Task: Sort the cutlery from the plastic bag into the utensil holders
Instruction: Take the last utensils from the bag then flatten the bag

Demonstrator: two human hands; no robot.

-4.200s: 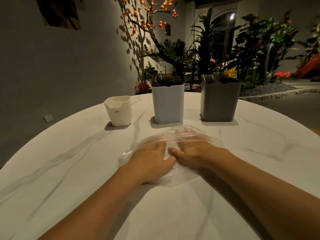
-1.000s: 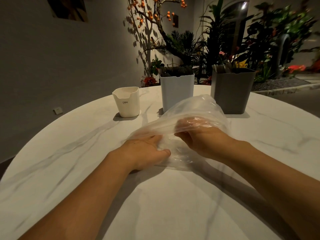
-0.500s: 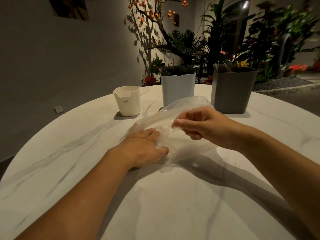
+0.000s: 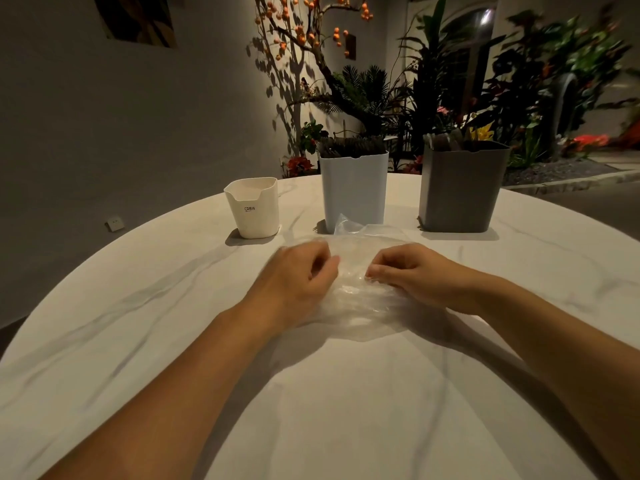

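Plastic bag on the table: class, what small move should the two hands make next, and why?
Probably fold or set aside the plastic bag. It lies flat and crumpled on the table with no cutlery visible inside, while the left hand and right hand pinch it. Utensils already stand in the light blue holder and the grey holder.

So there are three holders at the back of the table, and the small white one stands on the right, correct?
Not quite. There are three holders, but the head view shows the small white one on the left; the dark grey one stands on the right of the table.
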